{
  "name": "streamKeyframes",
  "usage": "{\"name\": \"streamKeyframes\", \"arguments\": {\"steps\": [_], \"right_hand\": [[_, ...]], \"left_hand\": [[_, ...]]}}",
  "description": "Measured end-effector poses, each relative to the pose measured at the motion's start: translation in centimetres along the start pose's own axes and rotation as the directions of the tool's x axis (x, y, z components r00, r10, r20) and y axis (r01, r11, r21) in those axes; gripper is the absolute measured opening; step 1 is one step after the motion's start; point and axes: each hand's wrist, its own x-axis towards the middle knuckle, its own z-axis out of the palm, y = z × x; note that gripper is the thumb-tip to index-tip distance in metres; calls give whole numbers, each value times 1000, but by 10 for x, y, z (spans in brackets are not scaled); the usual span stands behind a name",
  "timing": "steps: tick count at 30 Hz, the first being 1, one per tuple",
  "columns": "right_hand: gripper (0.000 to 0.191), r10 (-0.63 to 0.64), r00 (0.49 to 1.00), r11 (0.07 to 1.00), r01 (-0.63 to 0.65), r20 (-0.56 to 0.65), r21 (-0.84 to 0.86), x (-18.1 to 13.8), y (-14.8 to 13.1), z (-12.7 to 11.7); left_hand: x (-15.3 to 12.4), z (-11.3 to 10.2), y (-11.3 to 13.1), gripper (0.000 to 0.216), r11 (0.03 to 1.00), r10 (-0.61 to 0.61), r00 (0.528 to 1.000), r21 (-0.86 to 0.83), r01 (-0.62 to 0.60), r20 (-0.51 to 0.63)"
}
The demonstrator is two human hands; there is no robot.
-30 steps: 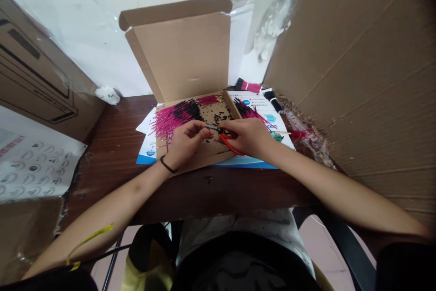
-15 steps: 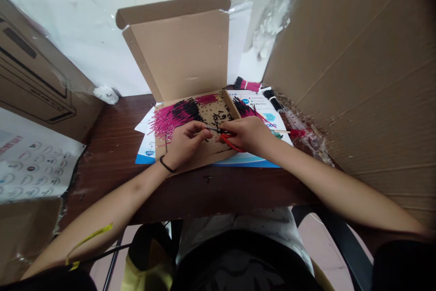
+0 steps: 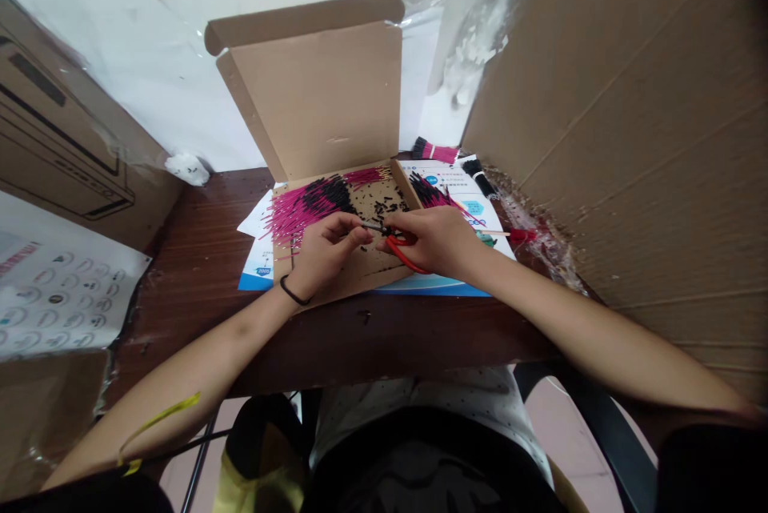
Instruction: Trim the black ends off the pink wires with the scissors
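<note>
My left hand (image 3: 327, 246) is closed in a pinch on a thin black-sleeved wire (image 3: 366, 226) over the open flat cardboard box (image 3: 336, 281). My right hand (image 3: 437, 239) is wrapped round a red-handled cutting tool (image 3: 403, 250), and its tip meets the wire's end between the two hands. A heap of pink and black wires (image 3: 309, 202) lies in the box's far left part. Small black sleeve bits (image 3: 387, 205) are scattered across the box floor.
The box lid (image 3: 327, 101) stands upright behind. More wire bundles (image 3: 435, 151) lie on printed sheets (image 3: 474, 205) to the right. A large cardboard wall (image 3: 630, 121) rises on the right, another carton (image 3: 54, 153) on the left. The brown table edge (image 3: 360, 353) is near my lap.
Both hands stay together over the box with only slight shifts; the wire and tool remain in their grips.
</note>
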Motion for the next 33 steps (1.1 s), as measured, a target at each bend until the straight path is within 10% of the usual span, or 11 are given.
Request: {"name": "streamKeyframes", "arguments": {"steps": [33], "right_hand": [[40, -22, 999, 995, 26, 41, -100, 0, 3, 2]], "left_hand": [[0, -1, 2, 20, 996, 32, 999, 85, -30, -21]]}}
